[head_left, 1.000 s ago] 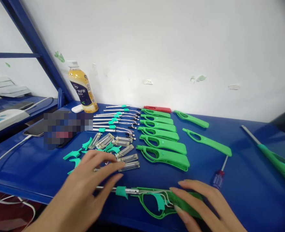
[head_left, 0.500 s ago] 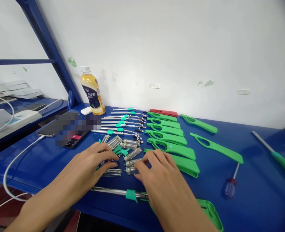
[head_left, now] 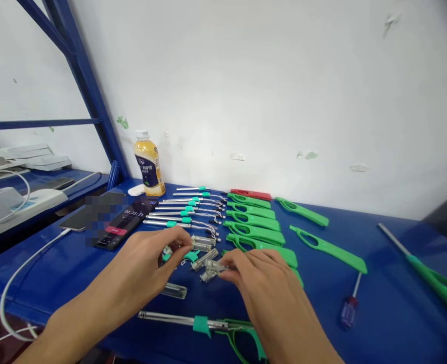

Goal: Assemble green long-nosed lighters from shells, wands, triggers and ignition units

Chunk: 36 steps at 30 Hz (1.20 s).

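My right hand is closed, thumb and fingers pinching the end of a clear lighter fuel tank. Another tank lies against it. My left hand hovers over the small parts, thumb and index fingertips together; anything between them is hidden. Around both hands are more clear tanks and green triggers. One tank sits below my left hand. Nearer me, a metal lighter tube with a green collar rests on a green lighter shell, partly covered by my right wrist.
Behind lie rows of wired metal tubes and green shells, plus one red shell. A screwdriver and a long green lighter are at right. Phones, a white cable and a bottle stand left.
My left hand has risen slightly from the triggers, its fingertips drawn together. My right hand has shifted the pinched tank, which now lies at a different angle. The camera view has tilted up.
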Available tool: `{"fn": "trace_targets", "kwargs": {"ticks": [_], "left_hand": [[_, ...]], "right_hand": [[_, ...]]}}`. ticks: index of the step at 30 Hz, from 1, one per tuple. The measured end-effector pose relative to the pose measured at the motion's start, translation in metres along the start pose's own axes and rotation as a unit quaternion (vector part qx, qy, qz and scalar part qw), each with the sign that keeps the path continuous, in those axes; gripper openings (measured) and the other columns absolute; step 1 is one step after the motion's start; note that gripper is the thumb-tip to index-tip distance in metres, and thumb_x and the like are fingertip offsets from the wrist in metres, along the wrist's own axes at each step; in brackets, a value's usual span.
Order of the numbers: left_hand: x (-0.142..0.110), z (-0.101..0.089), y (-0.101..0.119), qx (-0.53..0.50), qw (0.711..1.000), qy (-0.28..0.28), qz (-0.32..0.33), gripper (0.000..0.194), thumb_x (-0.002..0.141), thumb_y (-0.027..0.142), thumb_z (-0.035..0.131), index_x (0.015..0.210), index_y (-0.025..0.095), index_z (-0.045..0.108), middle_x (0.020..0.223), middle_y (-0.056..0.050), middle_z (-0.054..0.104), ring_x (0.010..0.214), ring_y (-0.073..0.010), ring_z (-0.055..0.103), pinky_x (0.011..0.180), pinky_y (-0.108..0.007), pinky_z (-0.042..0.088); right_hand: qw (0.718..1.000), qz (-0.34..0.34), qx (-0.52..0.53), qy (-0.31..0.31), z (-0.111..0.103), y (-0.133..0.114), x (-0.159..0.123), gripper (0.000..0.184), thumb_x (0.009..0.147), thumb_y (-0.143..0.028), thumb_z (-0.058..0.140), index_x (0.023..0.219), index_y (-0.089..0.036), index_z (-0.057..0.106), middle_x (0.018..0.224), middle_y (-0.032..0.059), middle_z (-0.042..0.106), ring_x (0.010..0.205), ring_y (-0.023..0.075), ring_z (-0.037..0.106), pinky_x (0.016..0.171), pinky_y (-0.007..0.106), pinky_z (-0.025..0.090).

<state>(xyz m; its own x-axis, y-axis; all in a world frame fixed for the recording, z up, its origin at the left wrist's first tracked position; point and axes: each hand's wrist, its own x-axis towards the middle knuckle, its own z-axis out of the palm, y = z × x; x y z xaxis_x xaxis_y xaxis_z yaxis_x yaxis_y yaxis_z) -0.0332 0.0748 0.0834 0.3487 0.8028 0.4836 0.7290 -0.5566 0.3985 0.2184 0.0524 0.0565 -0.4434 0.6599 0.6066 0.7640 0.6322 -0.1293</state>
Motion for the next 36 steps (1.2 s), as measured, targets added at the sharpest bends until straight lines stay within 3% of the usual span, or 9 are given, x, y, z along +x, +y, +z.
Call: {"fn": "trace_targets", "kwargs": {"ticks": [2,5,9,14,21,25,31,33,36], "left_hand": [[0.015,-0.006,0.013,-0.022,0.999,0.035,0.019,0.015,0.106,0.034,0.066,0.096,0.028,0.076,0.081,0.007,0.077,0.052,-0.0094,0.059,0.053,-0.021,0.048],[0.032,-0.011,0.033,-0.054,0.994,0.091,0.04,0.019,0.106,0.037,0.066,0.097,0.028,0.079,0.086,0.005,0.081,0.063,-0.0114,0.071,0.054,-0.017,0.055],[0.036,-0.008,0.051,-0.118,0.98,0.154,0.038,0.019,0.105,0.034,0.066,0.097,0.028,0.082,0.089,0.002,0.084,0.073,-0.0139,0.079,0.056,-0.015,0.061],[0.031,0.002,0.06,-0.255,0.962,0.094,0.017,0.02,0.101,0.032,0.068,0.091,0.03,0.085,0.082,0.003,0.08,0.046,-0.0076,0.057,0.037,-0.014,0.046],[0.027,0.008,0.061,-0.325,0.944,0.048,-0.037,0.018,0.1,0.037,0.073,0.094,0.029,0.087,0.083,0.001,0.08,0.043,-0.0052,0.045,0.035,-0.014,0.035],[0.024,0.009,0.065,-0.351,0.93,0.019,-0.11,0.021,0.098,0.042,0.077,0.093,0.026,0.087,0.078,0.001,0.076,0.045,-0.0058,0.042,0.037,-0.015,0.035],[0.025,0.005,0.071,-0.363,0.922,0.021,-0.133,0.022,0.096,0.044,0.078,0.089,0.025,0.085,0.067,0.002,0.066,0.049,-0.0079,0.041,0.04,-0.016,0.031],[0.025,0.007,0.071,-0.387,0.911,0.021,-0.138,0.023,0.092,0.045,0.083,0.085,0.024,0.079,0.063,0.005,0.057,0.049,-0.0077,0.038,0.04,-0.016,0.029],[0.023,0.012,0.069,-0.437,0.888,0.013,-0.145,0.039,0.086,0.05,0.091,0.08,0.023,0.064,0.066,0.007,0.053,0.053,-0.0091,0.044,0.044,-0.016,0.038]], "right_hand": [[0.999,0.021,0.016,0.044,-0.013,0.007,0.003,0.017,0.116,-0.023,0.057,0.111,-0.026,0.072,0.091,-0.0012,0.082,0.079,0.0196,0.079,0.072,0.032,0.056],[0.994,0.046,0.034,0.093,-0.029,0.016,0.007,0.024,0.119,-0.035,0.052,0.124,-0.029,0.074,0.099,0.0001,0.082,0.087,0.0179,0.081,0.069,0.027,0.059],[0.989,0.056,0.055,0.125,-0.037,0.022,0.007,0.017,0.115,-0.031,0.059,0.114,-0.03,0.076,0.104,0.0006,0.079,0.087,0.014,0.08,0.07,0.022,0.061],[0.983,0.053,0.114,0.135,-0.027,0.022,0.002,0.014,0.114,-0.027,0.062,0.117,-0.03,0.076,0.112,0.0004,0.082,0.1,0.0166,0.081,0.083,0.025,0.063],[0.983,0.022,0.131,0.13,-0.021,0.023,0.0,0.022,0.113,-0.02,0.062,0.125,-0.037,0.071,0.116,-0.0075,0.083,0.104,0.0138,0.081,0.09,0.023,0.06],[0.985,0.02,0.105,0.137,-0.022,0.026,-0.001,0.022,0.114,-0.024,0.062,0.129,-0.037,0.07,0.117,-0.0069,0.083,0.105,0.0149,0.08,0.093,0.025,0.06],[0.988,-0.005,0.057,0.141,-0.022,0.027,-0.002,0.024,0.115,-0.023,0.057,0.13,-0.035,0.071,0.116,-0.004,0.083,0.103,0.016,0.081,0.09,0.028,0.061],[0.99,-0.024,0.007,0.135,-0.023,0.026,-0.002,0.032,0.116,-0.016,0.05,0.134,-0.034,0.07,0.116,-0.0033,0.083,0.102,0.0168,0.081,0.088,0.03,0.06],[0.987,-0.059,-0.065,0.132,-0.024,0.024,-0.001,0.048,0.113,-0.004,0.04,0.14,-0.031,0.068,0.114,-0.0003,0.082,0.101,0.0182,0.08,0.088,0.033,0.057]]}}
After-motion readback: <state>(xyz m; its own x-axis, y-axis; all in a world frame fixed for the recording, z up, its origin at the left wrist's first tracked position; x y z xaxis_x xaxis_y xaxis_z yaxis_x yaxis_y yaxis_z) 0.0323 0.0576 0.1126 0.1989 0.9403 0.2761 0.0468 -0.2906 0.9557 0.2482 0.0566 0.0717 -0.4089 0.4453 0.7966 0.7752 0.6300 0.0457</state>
